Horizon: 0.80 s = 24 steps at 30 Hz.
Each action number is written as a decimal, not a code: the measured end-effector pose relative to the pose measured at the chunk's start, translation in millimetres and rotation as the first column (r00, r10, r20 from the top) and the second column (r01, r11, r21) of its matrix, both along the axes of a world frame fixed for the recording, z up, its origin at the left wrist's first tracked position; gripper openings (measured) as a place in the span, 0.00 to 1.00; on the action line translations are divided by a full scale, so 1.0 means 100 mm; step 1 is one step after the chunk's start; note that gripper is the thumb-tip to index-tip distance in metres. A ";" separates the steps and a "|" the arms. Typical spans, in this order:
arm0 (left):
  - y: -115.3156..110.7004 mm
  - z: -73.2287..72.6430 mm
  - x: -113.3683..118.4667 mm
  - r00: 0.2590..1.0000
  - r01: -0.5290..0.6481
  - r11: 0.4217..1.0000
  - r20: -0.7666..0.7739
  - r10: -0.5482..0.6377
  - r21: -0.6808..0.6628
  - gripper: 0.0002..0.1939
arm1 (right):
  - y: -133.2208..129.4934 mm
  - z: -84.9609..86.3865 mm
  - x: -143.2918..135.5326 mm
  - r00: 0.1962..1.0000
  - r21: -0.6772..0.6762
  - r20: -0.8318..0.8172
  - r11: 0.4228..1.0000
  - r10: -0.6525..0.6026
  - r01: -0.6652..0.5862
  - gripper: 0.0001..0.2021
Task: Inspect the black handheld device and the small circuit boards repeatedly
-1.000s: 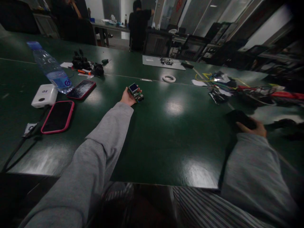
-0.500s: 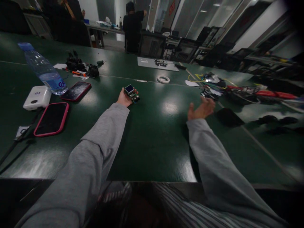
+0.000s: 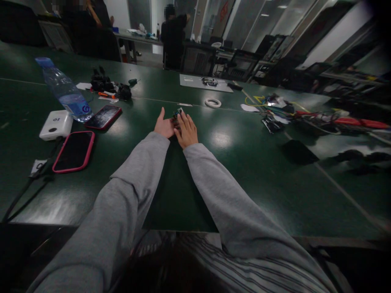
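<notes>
A small green circuit board (image 3: 178, 112) is between my two hands at the middle of the dark green table (image 3: 210, 183). My left hand (image 3: 165, 125) lies palm up with its thumb raised and apart, at the board's left side. From the right, my right hand (image 3: 187, 131) reaches over the board, its fingers closed round it and covering most of it. The board's screen is hidden now.
At the left are a tilted water bottle (image 3: 71, 99), a white box (image 3: 56, 125) and two phones (image 3: 75, 151). A tape roll (image 3: 213, 103) lies beyond my hands. Tangled wires (image 3: 275, 106) are at the right. People sit in the background.
My right hand has swung left from beside the metal parts at the right to the board. My left hand has opened, its thumb now off the board, and the board has turned and is partly covered.
</notes>
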<state>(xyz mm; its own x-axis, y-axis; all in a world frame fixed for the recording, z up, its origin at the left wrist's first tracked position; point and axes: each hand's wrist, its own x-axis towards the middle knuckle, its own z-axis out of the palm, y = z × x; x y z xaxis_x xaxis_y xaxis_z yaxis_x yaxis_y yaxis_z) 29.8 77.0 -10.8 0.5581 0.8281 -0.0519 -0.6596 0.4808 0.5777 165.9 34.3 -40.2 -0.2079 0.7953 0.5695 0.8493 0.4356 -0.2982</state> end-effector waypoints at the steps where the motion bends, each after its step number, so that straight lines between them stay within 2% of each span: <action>1: -0.02 0.03 0.00 0.999 0.040 0.999 0.001 -0.040 0.016 0.41 | 0.04 -0.01 0.07 0.998 -0.003 -0.065 1.000 -0.024 0.023 0.32; 3: -0.05 0.07 0.01 0.996 0.086 0.996 0.001 -0.086 0.037 0.42 | 0.12 -0.05 0.18 0.975 -0.013 -0.214 0.998 -0.064 0.063 0.34; 5: -0.08 0.11 0.03 0.994 0.110 0.993 -0.008 -0.109 0.044 0.42 | 0.18 -0.09 0.26 0.918 -0.039 -0.380 0.994 -0.110 0.103 0.35; 7: -0.11 0.12 0.06 0.991 0.134 0.990 -0.030 -0.133 0.038 0.40 | 0.24 -0.13 0.33 0.816 -0.112 -0.544 0.981 -0.196 0.162 0.33; 10: -0.13 0.13 0.08 0.984 0.168 0.985 -0.070 -0.165 0.031 0.36 | 0.30 -0.16 0.44 0.615 -0.239 -0.722 0.949 -0.316 0.207 0.30; 12: -0.13 0.13 0.08 0.980 0.185 0.982 -0.080 -0.181 0.048 0.35 | 0.33 -0.15 0.52 0.486 -0.284 -0.815 0.949 -0.315 0.139 0.28; 16: -0.10 0.13 0.01 0.982 0.180 0.981 -0.073 -0.174 0.075 0.33 | 0.22 -0.06 0.78 0.169 -0.292 -0.948 0.948 -0.270 -0.123 0.22; 18: -0.08 0.11 -0.03 0.986 0.157 0.985 -0.067 -0.152 0.070 0.31 | 0.07 0.03 1.03 0.021 -0.302 -0.952 0.935 -0.304 -0.185 0.15; 20: -0.05 0.09 -0.06 0.991 0.125 0.990 -0.059 -0.121 0.069 0.30 | -0.11 0.16 1.38 -0.066 -0.358 -0.926 0.920 -0.372 -0.161 0.06; 21: -0.04 0.07 -0.07 0.993 0.107 0.992 -0.056 -0.103 0.071 0.29 | -0.21 0.23 1.60 -0.083 -0.394 -0.911 0.912 -0.404 -0.116 0.04; 24: 0.00 0.03 -0.08 0.996 0.060 0.995 -0.068 -0.055 0.081 0.28 | -0.44 0.46 2.40 -0.076 -0.418 -0.908 0.904 -0.413 0.089 0.05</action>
